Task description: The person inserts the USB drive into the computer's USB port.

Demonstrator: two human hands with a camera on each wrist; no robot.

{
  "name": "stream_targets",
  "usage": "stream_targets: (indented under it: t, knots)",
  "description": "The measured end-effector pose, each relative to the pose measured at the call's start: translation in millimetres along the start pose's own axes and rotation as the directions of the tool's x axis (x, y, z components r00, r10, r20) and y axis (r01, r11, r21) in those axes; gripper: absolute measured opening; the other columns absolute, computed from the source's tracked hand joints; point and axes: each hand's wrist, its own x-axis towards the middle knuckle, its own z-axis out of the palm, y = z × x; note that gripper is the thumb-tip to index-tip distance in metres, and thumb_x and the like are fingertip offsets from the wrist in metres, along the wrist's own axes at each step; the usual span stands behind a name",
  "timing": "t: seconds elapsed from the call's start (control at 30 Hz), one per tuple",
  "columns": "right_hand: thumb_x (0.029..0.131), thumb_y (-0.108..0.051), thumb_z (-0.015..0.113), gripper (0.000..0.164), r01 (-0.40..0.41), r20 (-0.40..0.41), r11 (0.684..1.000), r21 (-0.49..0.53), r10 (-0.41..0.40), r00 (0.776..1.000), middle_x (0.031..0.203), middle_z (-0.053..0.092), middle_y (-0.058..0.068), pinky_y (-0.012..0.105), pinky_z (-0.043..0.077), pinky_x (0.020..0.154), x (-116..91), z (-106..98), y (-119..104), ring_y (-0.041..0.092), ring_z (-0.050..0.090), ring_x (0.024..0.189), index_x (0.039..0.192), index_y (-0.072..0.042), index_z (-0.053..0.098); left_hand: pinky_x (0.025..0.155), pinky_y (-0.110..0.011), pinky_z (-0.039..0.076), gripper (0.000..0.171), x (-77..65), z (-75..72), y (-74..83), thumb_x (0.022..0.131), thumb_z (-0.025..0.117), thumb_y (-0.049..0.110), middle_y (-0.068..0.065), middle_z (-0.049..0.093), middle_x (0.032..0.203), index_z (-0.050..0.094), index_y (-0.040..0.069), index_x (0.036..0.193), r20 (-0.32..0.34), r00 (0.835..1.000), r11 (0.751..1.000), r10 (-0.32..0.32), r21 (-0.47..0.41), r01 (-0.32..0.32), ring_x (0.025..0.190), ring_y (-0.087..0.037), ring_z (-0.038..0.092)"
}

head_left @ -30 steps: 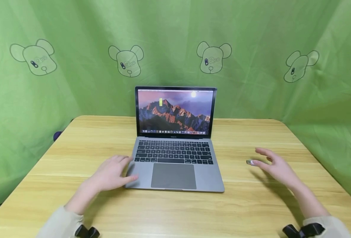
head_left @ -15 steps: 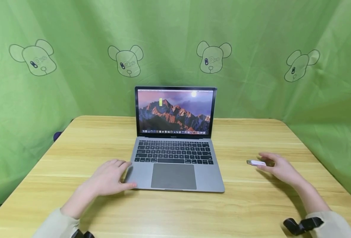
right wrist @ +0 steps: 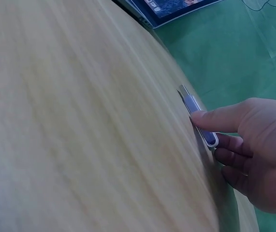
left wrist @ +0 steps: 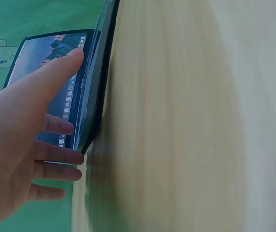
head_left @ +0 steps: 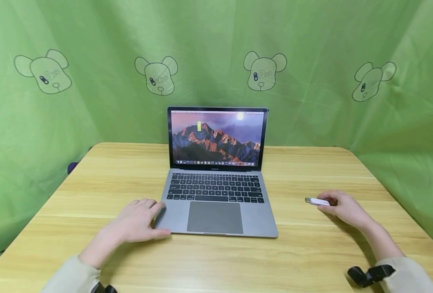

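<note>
A grey laptop (head_left: 215,203) stands opened on the wooden table, its screen lit with a mountain picture. At its front left corner is my left hand (head_left: 137,219), thumb at the front edge and fingers along the left side. In the left wrist view this left hand (left wrist: 26,130) has its fingers fairly straight and spread. Off to the right, a white USB flash drive (head_left: 318,201) lies low at the tabletop, metal plug pointing left. My right hand (head_left: 348,209) pinches its rear end; the right wrist view shows the thumb on the drive (right wrist: 198,116) with the fingers curled behind.
The wooden table (head_left: 216,260) has rounded far corners. Behind and on both sides hangs a green curtain (head_left: 216,32) with bear-head outlines. A small yellow patch (head_left: 199,126) shows on the laptop screen. Black straps with camera mounts (head_left: 372,275) sit at the sleeves.
My right hand has drawn slightly back and lower onto the flash drive, now pinching its rear end, so more of it shows. The left hand has come down closer to the laptop's corner.
</note>
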Motion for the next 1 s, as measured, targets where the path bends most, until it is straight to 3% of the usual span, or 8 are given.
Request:
stream_targets:
  t: [0.27,0.7,1.0]
  knots:
    - [0.085,-0.019,0.069,0.024,0.000,-0.002,0.999,-0.041,0.000,1.000,0.084,0.056,0.004,0.027,0.038,0.060,0,1,0,0.016,0.045,0.073,0.097,0.000,0.065,0.087,-0.048,0.045,0.084,0.6,1.7,-1.2,0.074,0.049,0.076,-0.013,0.059,0.110,0.056,0.007,0.121,0.021,1.000,1.000,0.011,0.023,-0.011,0.100,-0.029,0.055]
    - [0.090,-0.017,0.062,0.013,0.068,-0.019,0.996,-0.054,-0.069,0.997,0.084,0.055,0.004,0.030,0.038,0.064,8,-1,-3,0.017,0.045,0.075,0.092,-0.005,0.062,0.084,-0.046,0.045,0.078,0.2,3.2,-1.9,0.076,0.053,0.072,-0.009,0.058,0.105,0.056,0.008,0.120,0.010,1.000,0.999,0.022,0.032,-0.022,0.097,-0.026,0.055]
    - [0.092,-0.021,0.059,0.019,0.061,-0.003,0.998,-0.004,-0.061,0.998,0.093,0.058,0.009,0.045,0.044,0.076,25,-2,-19,0.028,0.053,0.091,0.097,-0.004,0.060,0.085,-0.046,0.045,0.078,0.3,3.0,-1.6,0.076,0.054,0.071,-0.009,0.058,0.106,0.056,0.007,0.120,0.013,1.000,0.999,0.023,0.036,-0.024,0.097,-0.026,0.055]
